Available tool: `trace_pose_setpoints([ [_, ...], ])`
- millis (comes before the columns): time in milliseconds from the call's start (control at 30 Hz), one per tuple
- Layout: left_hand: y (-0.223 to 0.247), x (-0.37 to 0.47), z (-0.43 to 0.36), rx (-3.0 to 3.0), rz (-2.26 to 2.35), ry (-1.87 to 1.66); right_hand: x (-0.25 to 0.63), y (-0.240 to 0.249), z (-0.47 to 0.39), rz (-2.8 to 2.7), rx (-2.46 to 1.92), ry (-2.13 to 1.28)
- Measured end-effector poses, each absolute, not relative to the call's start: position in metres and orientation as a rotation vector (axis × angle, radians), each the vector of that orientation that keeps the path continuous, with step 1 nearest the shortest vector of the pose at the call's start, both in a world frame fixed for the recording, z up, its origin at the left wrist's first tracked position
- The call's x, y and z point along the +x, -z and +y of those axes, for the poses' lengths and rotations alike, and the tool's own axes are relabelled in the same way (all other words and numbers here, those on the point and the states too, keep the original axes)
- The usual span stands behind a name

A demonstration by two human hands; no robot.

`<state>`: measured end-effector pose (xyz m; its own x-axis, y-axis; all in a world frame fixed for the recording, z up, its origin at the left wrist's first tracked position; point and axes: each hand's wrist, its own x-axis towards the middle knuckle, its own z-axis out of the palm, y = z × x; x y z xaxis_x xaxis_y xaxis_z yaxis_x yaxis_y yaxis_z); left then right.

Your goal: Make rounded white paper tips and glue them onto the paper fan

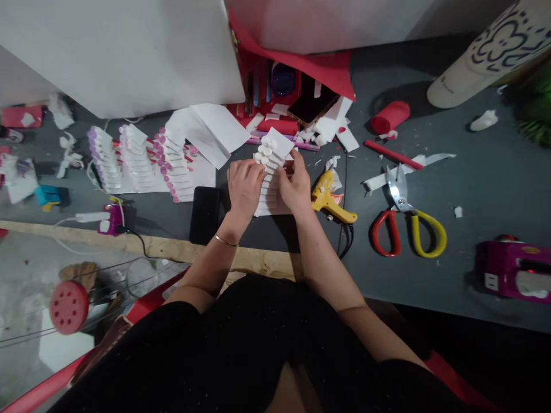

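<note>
A layered white paper piece (pixel 270 189) with small white rolled ends at its top lies on the dark table between my hands. My left hand (pixel 246 186) rests on its left side, fingers bent at the white rolls; whether they pinch one is too small to tell. Along the right edge, my right hand (pixel 296 182) holds the paper piece between thumb and fingers. Just right of that hand lies a yellow glue gun (pixel 329 198). Similar pieces with dark pink ends (pixel 172 166), light pink ends (pixel 136 155) and purple ends (pixel 103 158) lie to the left.
Near the table's front edge is a black phone (pixel 205 215). Scissors (pixel 400 198) with red and yellow handles lie right, below a red stick (pixel 394 155). A red roll (pixel 390 117), a tall white bottle (pixel 486 57) and a purple device (pixel 512 269) stand farther out.
</note>
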<state>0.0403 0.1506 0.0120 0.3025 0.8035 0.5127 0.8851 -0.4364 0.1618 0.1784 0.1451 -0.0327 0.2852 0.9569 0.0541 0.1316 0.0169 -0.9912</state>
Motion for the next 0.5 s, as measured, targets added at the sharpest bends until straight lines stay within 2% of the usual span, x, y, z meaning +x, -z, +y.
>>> trace_pose_setpoints([
  [500, -0.0090, 0.0387, 0.1507, -2.463, -1.600, 0.730, 0.1800, 0.0324, 0.1435, -1.133, -1.426, -0.864],
])
